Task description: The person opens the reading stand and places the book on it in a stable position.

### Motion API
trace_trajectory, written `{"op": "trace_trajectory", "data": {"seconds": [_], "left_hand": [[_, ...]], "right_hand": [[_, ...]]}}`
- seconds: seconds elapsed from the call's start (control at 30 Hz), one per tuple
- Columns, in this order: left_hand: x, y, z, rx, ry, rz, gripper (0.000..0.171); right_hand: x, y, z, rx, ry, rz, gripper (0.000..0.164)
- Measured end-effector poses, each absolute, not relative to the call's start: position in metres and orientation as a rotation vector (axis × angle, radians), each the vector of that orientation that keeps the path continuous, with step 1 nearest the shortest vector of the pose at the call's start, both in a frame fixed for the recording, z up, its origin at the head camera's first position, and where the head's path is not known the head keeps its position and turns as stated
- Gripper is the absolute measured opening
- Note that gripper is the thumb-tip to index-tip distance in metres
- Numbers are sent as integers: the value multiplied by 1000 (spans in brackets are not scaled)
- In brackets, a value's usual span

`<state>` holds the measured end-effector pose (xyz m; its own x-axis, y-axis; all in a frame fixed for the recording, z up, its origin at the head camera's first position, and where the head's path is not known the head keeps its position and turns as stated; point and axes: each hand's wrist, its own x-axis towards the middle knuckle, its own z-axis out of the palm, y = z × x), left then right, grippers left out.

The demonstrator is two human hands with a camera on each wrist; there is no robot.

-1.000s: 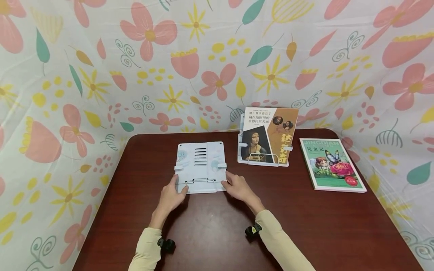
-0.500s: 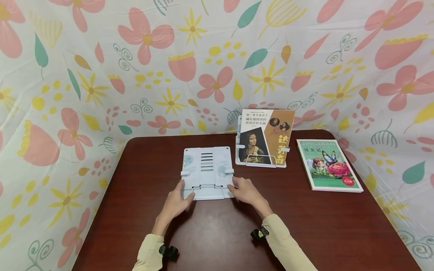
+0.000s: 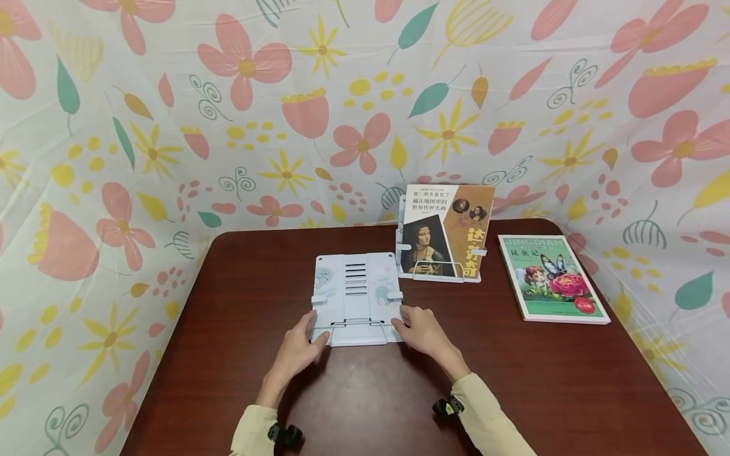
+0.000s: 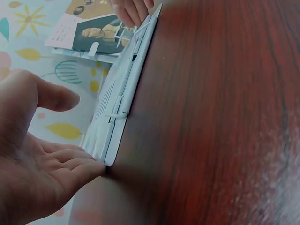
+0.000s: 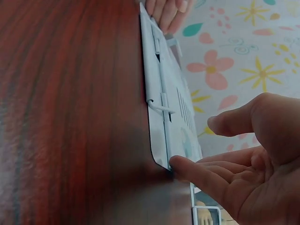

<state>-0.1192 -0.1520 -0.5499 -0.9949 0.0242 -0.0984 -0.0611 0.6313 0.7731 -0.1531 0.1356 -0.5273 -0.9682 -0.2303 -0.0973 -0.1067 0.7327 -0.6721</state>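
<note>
A white folding book stand (image 3: 358, 310) lies flat on the dark red-brown table, with slots down its middle and a wire page holder along its near edge. My left hand (image 3: 296, 348) touches its left side. In the left wrist view the fingertips meet the stand's corner, fingers fairly straight and thumb raised clear. My right hand (image 3: 426, 332) touches the opposite side. The right wrist view shows its fingertips against the stand's edge, the thumb (image 5: 234, 121) held apart from it. Neither hand is curled round the stand.
Behind and to the right, a second stand holds an upright book (image 3: 445, 231) with a portrait cover. A green-covered book (image 3: 553, 278) lies flat near the table's right side. The table (image 3: 365, 405) backs onto a flower-patterned cloth (image 3: 239, 126).
The flat book stand has slid to the right and nearer to me, both hands moving along with it at its sides. The upright book and the green one stay put.
</note>
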Motion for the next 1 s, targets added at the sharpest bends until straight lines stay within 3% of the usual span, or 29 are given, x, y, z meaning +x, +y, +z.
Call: {"op": "trace_trajectory", "data": {"seconds": [0.17, 0.4, 0.57, 1.0], "left_hand": [[-129, -167, -551, -54, 2603, 1527, 52], [-182, -193, -549, -100, 2373, 1740, 44], [-215, -183, -556, -194, 2367, 1723, 44], [-229, -164, -568, -289, 2598, 1627, 35]], "right_hand": [[-149, 139, -529, -210, 2750, -1142, 43], [-136, 126, -529, -240, 2753, -1241, 26], [-129, 112, -534, -332, 2691, -1156, 29], [-144, 112, -544, -363, 2724, -1022, 24]]}}
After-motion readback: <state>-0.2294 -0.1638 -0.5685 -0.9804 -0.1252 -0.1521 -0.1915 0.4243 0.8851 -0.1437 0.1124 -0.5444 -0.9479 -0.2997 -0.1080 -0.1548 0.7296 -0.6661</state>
